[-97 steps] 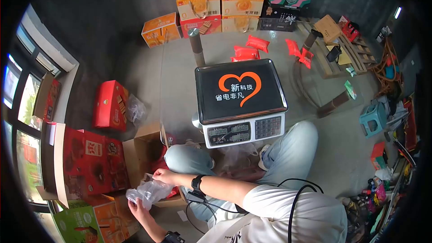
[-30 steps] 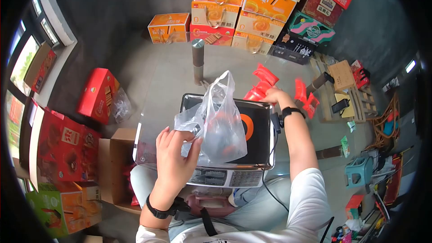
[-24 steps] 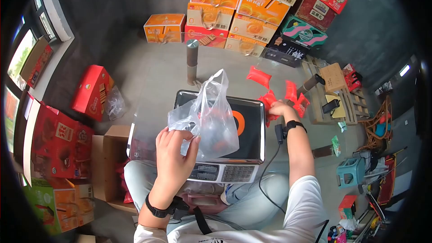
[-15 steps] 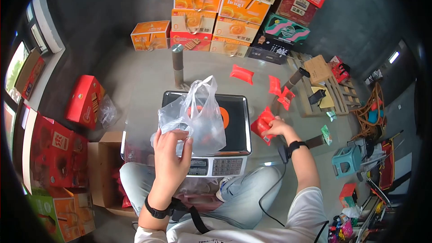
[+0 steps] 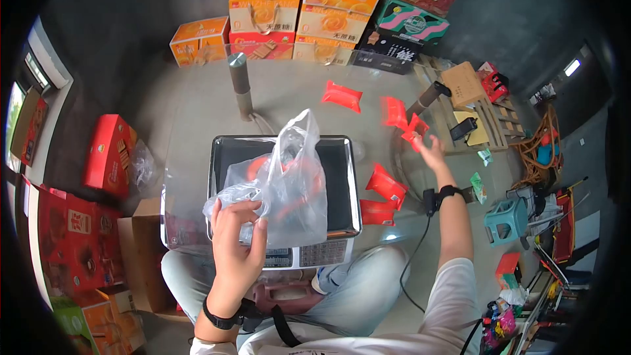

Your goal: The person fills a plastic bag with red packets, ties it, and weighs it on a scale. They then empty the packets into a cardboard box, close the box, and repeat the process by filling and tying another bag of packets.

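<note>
My left hand (image 5: 238,240) pinches the gathered rim of a clear plastic bag (image 5: 299,207), whose upright handles rise beside the fingers. The bag sits over the black tray of a digital scale (image 5: 335,158); an orange-red patch shows through the film. Out to the right, my right hand (image 5: 430,154) reaches with fingers apart, its fingertips right at a small red packet (image 5: 415,129). Another red packet (image 5: 394,112) lies just beyond that one. Two more, an upper red packet (image 5: 386,187) and a lower red packet (image 5: 377,212), lie beside the scale.
A glass table (image 5: 190,112) carries the scale and, farther back, a red packet (image 5: 342,96). Stacked gift boxes (image 5: 266,14) stand beyond it. At left are red boxes (image 5: 108,154) and an opened carton (image 5: 144,256). A teal stool (image 5: 506,225) and wooden pallet (image 5: 483,118) are right.
My right hand has let go of the red packets beside the scale and moved up and away to the farther ones. My left hand keeps hold of the bag. The camera view has shifted.
</note>
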The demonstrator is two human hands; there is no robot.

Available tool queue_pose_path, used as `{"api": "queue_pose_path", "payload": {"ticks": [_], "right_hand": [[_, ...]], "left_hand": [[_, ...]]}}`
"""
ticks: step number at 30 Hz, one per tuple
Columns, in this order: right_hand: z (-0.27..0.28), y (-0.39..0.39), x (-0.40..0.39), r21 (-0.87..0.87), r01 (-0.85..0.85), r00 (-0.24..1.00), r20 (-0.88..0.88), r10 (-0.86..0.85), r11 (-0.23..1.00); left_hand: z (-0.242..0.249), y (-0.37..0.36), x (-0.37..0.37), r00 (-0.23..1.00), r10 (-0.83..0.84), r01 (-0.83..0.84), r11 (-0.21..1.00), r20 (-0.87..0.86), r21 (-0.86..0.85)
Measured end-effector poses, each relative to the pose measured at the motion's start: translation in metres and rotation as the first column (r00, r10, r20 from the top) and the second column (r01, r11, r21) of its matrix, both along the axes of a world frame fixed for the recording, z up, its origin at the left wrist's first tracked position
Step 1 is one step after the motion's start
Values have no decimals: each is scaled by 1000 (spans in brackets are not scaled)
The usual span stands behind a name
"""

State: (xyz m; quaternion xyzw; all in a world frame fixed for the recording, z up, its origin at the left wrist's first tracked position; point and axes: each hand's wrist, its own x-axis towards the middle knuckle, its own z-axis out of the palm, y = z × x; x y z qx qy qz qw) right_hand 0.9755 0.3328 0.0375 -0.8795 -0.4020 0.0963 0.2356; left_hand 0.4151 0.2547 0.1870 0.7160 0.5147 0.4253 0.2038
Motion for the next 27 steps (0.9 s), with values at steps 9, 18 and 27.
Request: {"api": "queue_pose_path", "payload": {"ticks": [9,18,27], "right_hand": [[9,138,-34,-194,97,989,-95,-117,976],[0,218,-74,-149,56,995,-77,-68,987],[-4,255,-154,-365,-359,861,225,455,859]], "left_hand": [[-20,20,-23,984,15,9,992,180,-129],[-41,32,-34,984,41,-7,981,175,-193],[-42,33,-35,980,45,-16,988,192,-151]]}}
